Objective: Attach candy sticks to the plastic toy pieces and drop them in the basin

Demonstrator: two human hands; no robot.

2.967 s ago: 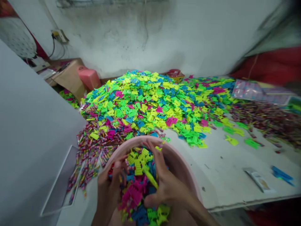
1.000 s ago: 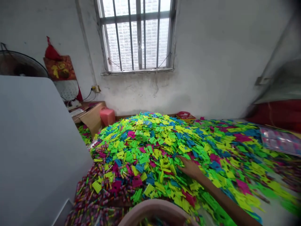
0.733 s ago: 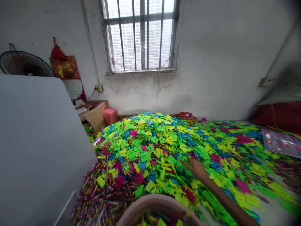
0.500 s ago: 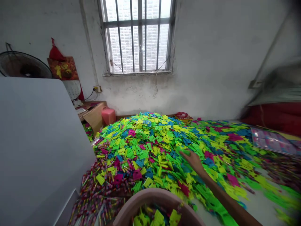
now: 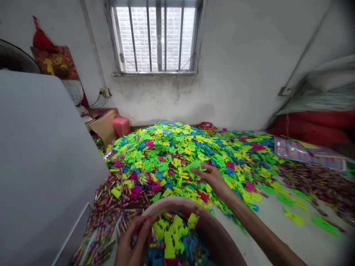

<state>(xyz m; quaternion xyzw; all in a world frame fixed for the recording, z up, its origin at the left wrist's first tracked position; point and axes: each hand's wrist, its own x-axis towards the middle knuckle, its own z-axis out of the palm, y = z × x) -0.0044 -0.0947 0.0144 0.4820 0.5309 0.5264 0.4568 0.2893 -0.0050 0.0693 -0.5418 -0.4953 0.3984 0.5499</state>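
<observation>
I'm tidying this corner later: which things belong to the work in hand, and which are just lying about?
In use: right hand with green plastic piece; left hand at pink tub; heaped plastic pieces.

Apparently just lying about: red plastic jug; cardboard box; small yellow box; printed sheets.

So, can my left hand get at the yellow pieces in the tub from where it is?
Probably yes. Your left hand is at the tub's left side, close beside the yellow pieces, which lie on top with nothing visible blocking the way between.
</observation>
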